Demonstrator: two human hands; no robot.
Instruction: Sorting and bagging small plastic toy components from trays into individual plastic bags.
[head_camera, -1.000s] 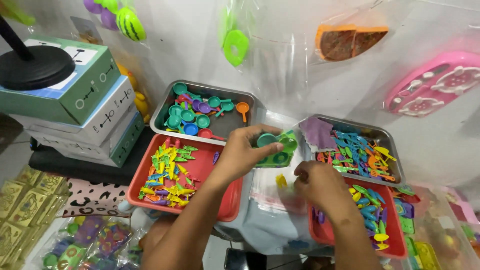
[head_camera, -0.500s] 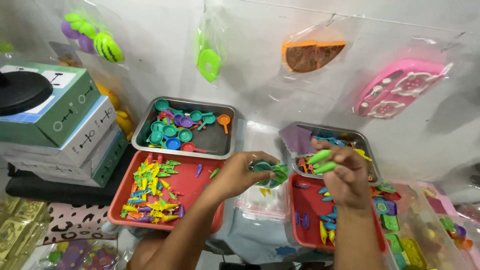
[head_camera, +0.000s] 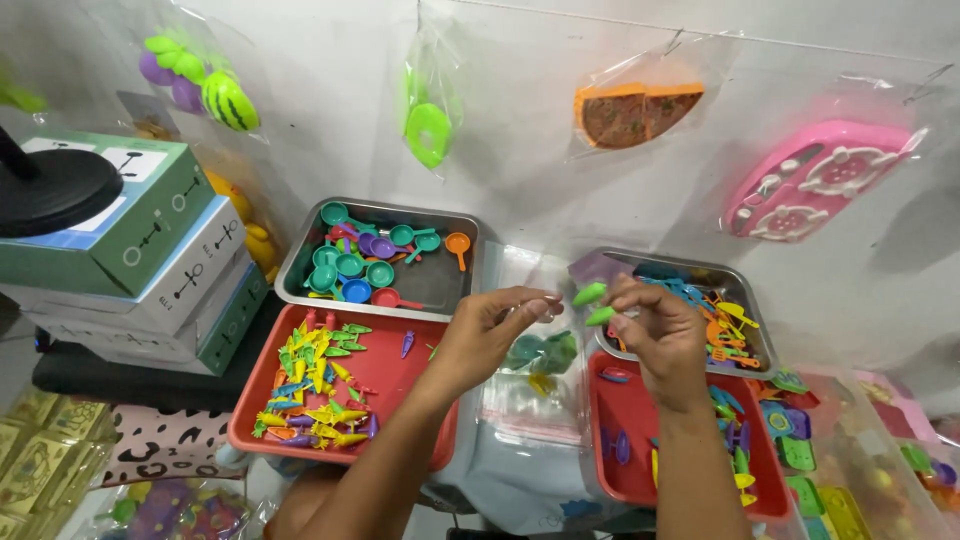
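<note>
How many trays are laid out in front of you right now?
4. A metal tray of toy pans at back left, a red tray in front of it, a metal tray at back right, and a red tray in front, partly hidden by the right hand.

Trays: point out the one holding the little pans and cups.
The metal tray at the back left. It holds round teal, blue and purple pans, while the red tray in front holds small flat yellow and green pieces.
</note>
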